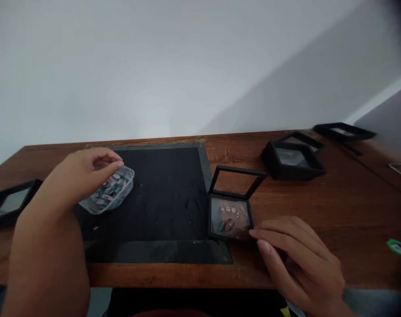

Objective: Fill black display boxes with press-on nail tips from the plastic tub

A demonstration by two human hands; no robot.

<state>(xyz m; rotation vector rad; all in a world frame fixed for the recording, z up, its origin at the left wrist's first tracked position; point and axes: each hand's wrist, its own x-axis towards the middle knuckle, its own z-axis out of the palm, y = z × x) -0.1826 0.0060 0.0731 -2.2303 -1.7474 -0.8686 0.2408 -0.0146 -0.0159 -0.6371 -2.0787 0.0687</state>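
My left hand (99,166) is over a clear plastic tub (128,187) of small stones, its thumb and fingertips pressed together; whatever is between them is too small to tell. On the right edge of a black mat (167,193) stands a black-framed case (209,218) with its lid (236,169) raised. Several small stones and beads (229,224) lie on the case's clear film. The fingertips of my right hand (296,259) touch the case's lower right corner, with the fingers loosely apart and nothing held.
Another black frame (12,202) lies at the left, partly behind my left forearm. Black frame boxes (292,160) sit at the back right, with one more frame (343,131) beyond. A green-rimmed object (398,247) lies at the right edge. A pale wall rises behind the wooden table (352,211).
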